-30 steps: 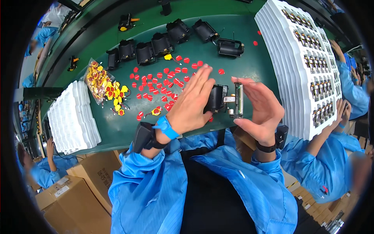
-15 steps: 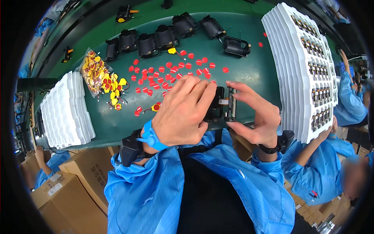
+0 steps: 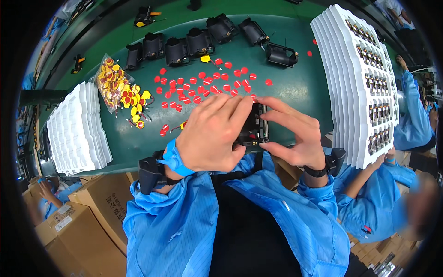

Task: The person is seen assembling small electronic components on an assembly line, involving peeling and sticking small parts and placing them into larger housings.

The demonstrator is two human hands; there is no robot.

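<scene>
A small black device (image 3: 254,129) is held between both hands over the near edge of the green table (image 3: 295,87). My left hand (image 3: 210,136) covers its left side, fingers curled over the top. My right hand (image 3: 293,136) grips its right side with thumb and fingers. Much of the device is hidden by the fingers. Several red round pieces (image 3: 207,85) lie scattered on the table just beyond the hands.
A row of black devices (image 3: 194,41) sits at the back. A bag of yellow-and-red parts (image 3: 115,85) lies at the left, next to a stack of white trays (image 3: 76,129). White trays with parts (image 3: 364,78) stand at the right. Cardboard boxes (image 3: 99,203) lie below. A co-worker's sleeve (image 3: 369,203) is at the right.
Both hands closed in on the black device from either side and now grip it; one second ago the palms were spread apart around it.
</scene>
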